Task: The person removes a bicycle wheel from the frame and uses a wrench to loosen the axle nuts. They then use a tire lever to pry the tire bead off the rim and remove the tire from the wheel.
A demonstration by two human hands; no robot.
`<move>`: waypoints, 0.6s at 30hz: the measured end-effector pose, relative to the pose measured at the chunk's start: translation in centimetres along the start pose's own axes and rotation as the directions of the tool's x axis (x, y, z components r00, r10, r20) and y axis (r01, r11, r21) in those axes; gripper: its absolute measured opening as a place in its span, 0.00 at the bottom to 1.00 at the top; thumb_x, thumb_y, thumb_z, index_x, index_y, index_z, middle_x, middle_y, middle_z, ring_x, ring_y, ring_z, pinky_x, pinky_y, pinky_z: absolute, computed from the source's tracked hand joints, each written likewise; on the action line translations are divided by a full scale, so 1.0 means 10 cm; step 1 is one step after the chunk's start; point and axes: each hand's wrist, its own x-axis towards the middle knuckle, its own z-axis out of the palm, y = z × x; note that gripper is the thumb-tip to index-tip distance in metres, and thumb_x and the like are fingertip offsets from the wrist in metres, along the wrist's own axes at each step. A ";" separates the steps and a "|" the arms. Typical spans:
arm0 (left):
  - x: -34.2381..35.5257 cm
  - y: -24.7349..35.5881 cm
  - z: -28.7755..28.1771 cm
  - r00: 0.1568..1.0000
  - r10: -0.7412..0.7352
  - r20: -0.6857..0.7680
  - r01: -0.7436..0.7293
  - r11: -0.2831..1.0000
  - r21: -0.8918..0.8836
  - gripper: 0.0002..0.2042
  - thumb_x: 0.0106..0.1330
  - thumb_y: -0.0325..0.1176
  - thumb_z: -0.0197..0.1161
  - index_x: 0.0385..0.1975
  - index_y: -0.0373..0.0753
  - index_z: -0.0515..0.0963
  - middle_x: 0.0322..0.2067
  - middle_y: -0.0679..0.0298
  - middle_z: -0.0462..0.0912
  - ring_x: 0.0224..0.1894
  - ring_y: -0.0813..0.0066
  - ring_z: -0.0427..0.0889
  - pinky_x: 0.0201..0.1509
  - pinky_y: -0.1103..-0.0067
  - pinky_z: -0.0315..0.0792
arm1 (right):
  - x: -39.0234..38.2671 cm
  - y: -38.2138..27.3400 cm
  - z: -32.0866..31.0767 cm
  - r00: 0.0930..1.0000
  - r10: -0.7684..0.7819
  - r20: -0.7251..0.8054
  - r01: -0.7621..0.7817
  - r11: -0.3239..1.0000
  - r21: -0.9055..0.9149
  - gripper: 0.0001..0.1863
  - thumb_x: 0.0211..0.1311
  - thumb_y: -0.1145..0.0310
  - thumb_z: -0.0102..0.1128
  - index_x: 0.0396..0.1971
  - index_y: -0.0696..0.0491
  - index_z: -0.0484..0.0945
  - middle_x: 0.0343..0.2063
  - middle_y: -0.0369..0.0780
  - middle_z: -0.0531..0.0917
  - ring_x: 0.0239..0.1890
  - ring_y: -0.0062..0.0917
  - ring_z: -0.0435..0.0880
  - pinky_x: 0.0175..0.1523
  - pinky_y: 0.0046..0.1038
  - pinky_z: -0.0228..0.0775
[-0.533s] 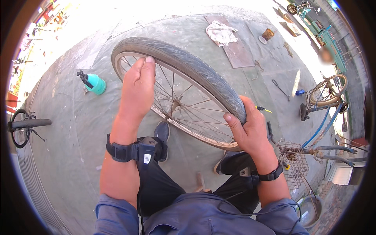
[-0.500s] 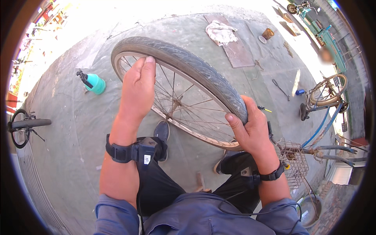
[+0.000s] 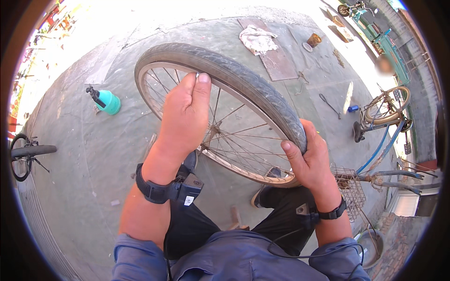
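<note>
A bicycle wheel (image 3: 253,86) with a grey-black tyre is tilted up in front of me, its spokes and rusty hub (image 3: 214,132) showing. My left hand (image 3: 187,105) is closed in a pinch at the inner edge of the tyre, near the top of the rim. A small shiny bit shows between its thumb and finger, too little to name. On the wheel's right side my right hand (image 3: 310,157) wraps round the tyre, thumb on the near face and fingers behind. The wheel's lower edge is by my shoes.
A green spray bottle (image 3: 109,102) stands at left, beyond a small wheel (image 3: 33,151). Farther off lie a white cloth (image 3: 258,40) on a board, a rusty can (image 3: 313,40) and a blue cylinder (image 3: 353,108). A bicycle frame (image 3: 379,145) and wire basket (image 3: 349,187) are at right.
My left hand has moved right along the rim, and the shiny bit now shows at its fingertips. The wheel has shifted slightly right, with my right hand still gripping the tyre.
</note>
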 end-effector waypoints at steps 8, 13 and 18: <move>-0.02 0.05 0.13 0.998 0.057 -0.030 -0.057 0.998 -0.009 0.17 0.84 0.37 0.52 0.31 0.33 0.71 0.19 0.64 0.68 0.25 0.76 0.62 0.30 0.73 0.64 | 0.07 -0.07 -0.08 0.997 0.077 0.031 -0.078 0.997 0.001 0.23 0.65 0.64 0.71 0.56 0.55 0.77 0.29 0.47 0.86 0.31 0.43 0.88 0.38 0.36 0.77; -0.03 -0.18 0.07 0.970 -0.229 0.086 0.244 0.883 -0.402 0.18 0.84 0.43 0.52 0.34 0.35 0.75 0.21 0.69 0.71 0.21 0.79 0.66 0.27 0.77 0.67 | 0.28 -0.27 -0.16 0.969 0.227 0.095 -0.216 0.970 -0.114 0.25 0.63 0.61 0.73 0.57 0.52 0.76 0.34 0.49 0.87 0.38 0.44 0.88 0.45 0.39 0.78; 0.09 -0.33 -0.06 0.919 -0.364 0.150 0.369 0.663 -0.651 0.13 0.82 0.42 0.55 0.42 0.38 0.77 0.24 0.69 0.73 0.21 0.82 0.71 0.25 0.80 0.68 | 0.50 -0.41 -0.13 0.979 0.170 0.115 -0.152 0.977 -0.148 0.27 0.63 0.59 0.74 0.58 0.51 0.76 0.35 0.49 0.88 0.40 0.46 0.88 0.46 0.40 0.78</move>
